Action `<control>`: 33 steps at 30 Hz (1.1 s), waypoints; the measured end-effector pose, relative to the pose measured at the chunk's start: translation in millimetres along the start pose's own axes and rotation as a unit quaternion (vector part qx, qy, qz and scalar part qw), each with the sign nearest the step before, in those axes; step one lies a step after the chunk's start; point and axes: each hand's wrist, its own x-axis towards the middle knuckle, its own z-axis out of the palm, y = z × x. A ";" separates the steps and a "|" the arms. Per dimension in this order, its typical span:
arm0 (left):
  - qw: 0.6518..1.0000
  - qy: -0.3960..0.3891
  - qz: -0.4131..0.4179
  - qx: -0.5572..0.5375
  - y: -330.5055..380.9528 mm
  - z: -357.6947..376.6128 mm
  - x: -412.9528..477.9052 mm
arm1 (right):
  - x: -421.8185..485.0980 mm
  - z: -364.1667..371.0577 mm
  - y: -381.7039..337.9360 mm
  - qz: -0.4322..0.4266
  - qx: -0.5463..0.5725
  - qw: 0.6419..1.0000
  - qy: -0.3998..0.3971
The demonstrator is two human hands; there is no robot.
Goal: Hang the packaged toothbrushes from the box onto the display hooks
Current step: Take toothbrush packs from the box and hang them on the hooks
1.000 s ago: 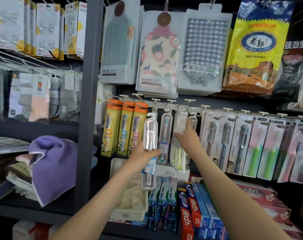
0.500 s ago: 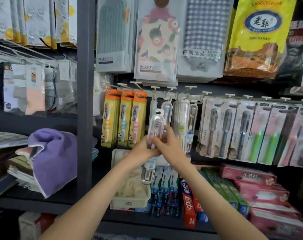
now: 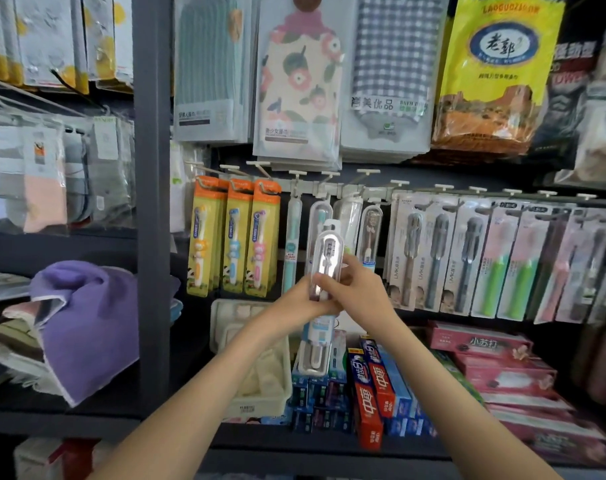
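- The person holds one clear toothbrush pack (image 3: 326, 252) upright in front of the rack, just below the row of display hooks (image 3: 330, 174).
- The left hand (image 3: 294, 304) closes its grip round the middle of the pack from the left side. I think this hand carries the weight.
- The right hand (image 3: 354, 293) pinches the same pack from the right with curled fingers, probably to turn it so the hanging hole at the top faces a hook.
- The top of the pack is near the hanging clear packs (image 3: 370, 230), but it is not yet on any hook.
- Toothpaste boxes (image 3: 370, 386) stand on the shelf under the hands.
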 end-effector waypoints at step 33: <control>0.989 0.055 -0.018 0.134 -13.8 45.8 29.9 | 11.4 -56.8 49.0 0.011 -0.020 0.999 0.049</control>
